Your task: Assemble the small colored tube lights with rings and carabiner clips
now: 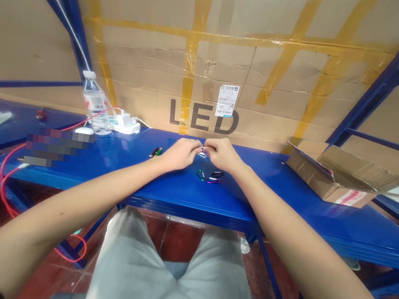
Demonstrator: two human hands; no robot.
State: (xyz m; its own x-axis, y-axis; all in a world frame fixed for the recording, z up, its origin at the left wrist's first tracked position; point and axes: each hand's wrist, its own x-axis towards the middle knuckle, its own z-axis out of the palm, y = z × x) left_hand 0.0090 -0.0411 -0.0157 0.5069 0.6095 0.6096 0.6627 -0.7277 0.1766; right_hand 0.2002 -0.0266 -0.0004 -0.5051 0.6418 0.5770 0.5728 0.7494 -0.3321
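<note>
The grip of left hand (179,154) and right hand (223,154) is pinched on a silver clip (202,153) just above the surface (178,194), near loose clips (209,176); fingertip work on it seems under way, so steady, small moves are called for.

It looked like a storeroom. Blue metal racks (382,82) stood all around, a huge taped cardboard box (154,53) marked LED filled the back, and a small open box (333,182) sat nearby.
</note>
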